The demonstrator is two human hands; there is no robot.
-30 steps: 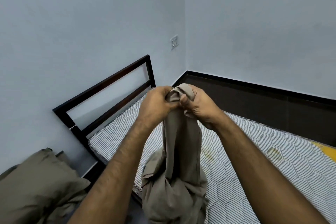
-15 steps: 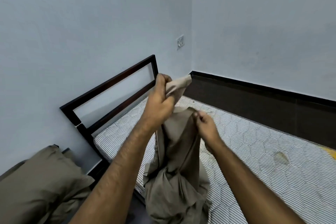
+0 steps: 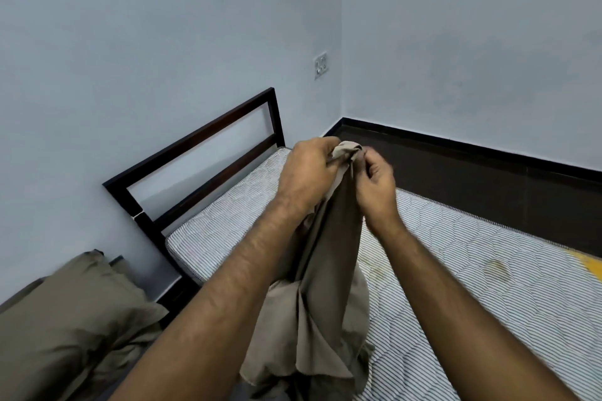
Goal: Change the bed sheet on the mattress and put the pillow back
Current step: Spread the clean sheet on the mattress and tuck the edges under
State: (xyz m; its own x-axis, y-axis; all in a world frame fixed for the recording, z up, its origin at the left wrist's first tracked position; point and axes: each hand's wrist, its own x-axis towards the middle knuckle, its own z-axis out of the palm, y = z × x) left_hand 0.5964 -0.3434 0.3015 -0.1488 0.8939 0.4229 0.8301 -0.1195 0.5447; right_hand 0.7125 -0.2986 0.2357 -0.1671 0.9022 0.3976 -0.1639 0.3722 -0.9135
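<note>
Both hands raised over the bare striped mattress [image 3: 488,270]: left hand [image 3: 306,172] and right hand [image 3: 374,179] pinching the top of a bunched tan sheet [image 3: 325,254], likely hunting an edge to spread. Pillow [image 3: 65,312] parked off the bed, lower left; dark headboard [image 3: 195,153] against pale walls.

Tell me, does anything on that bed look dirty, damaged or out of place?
Yes. The bare striped mattress has brownish stains, with a fainter one beside the bunched tan sheet that both hands hold up. A yellow patch shows at its right edge. The pillow lies off the bed, to the left.
</note>
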